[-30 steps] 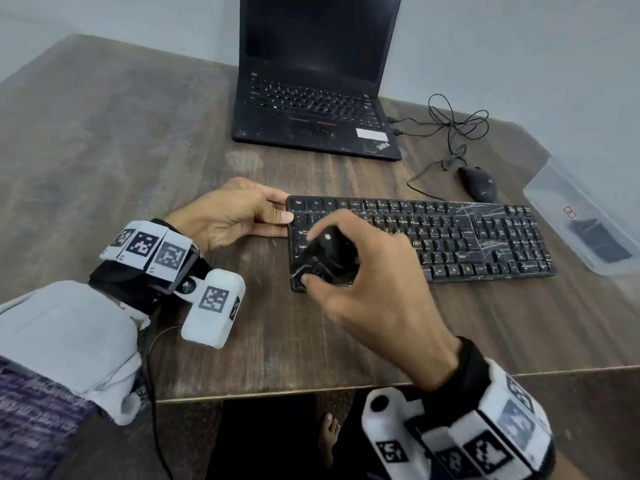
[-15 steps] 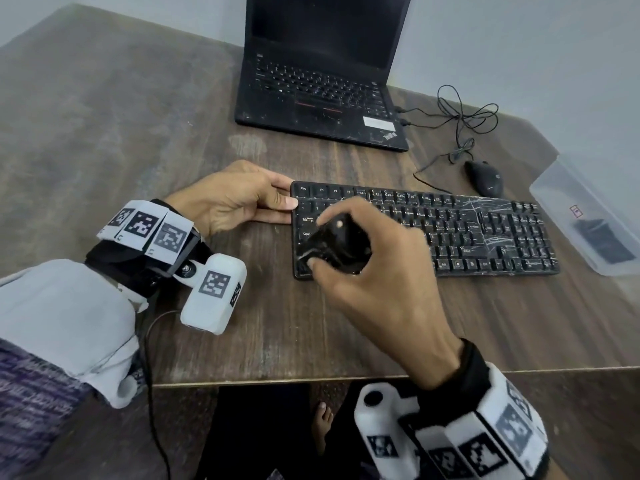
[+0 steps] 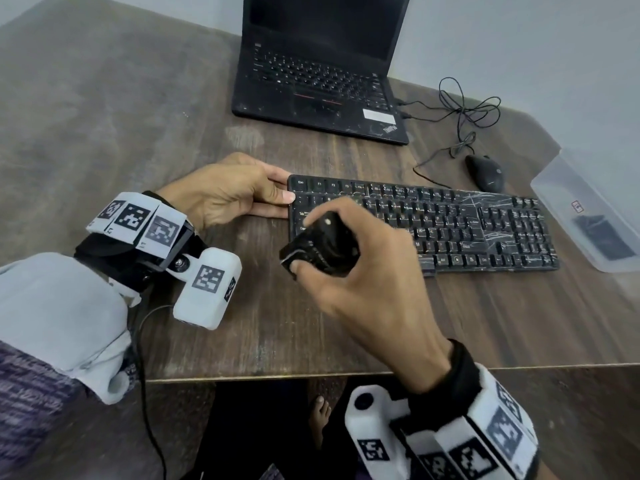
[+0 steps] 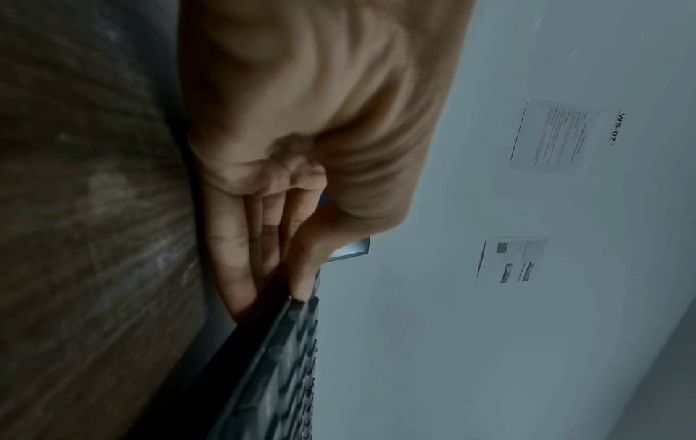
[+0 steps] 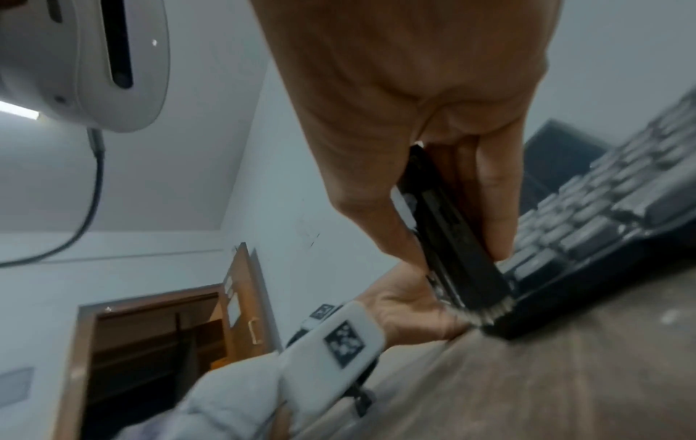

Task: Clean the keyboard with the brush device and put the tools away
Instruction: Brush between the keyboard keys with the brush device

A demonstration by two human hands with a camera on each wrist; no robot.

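A black keyboard (image 3: 450,226) with white scratch marks lies across the wooden table (image 3: 138,133). My right hand (image 3: 346,271) grips a black brush device (image 3: 322,247) over the keyboard's near left corner. In the right wrist view the brush device (image 5: 452,238) has its pale bristles down on the corner of the keyboard (image 5: 602,214). My left hand (image 3: 235,192) rests on the table with straight fingers against the keyboard's left end. The left wrist view shows those fingers (image 4: 241,262) lying along the edge of the keyboard (image 4: 278,372), thumb on top.
An open black laptop (image 3: 318,74) stands behind the keyboard. A black mouse (image 3: 485,173) with a tangled cable (image 3: 467,109) lies at the back right. A clear plastic box (image 3: 585,209) holding something dark sits at the right edge. The table's front edge runs just below my hands.
My right hand and the brush have slid a little toward the keyboard's near left corner. The left hand stays put against the keyboard's end.
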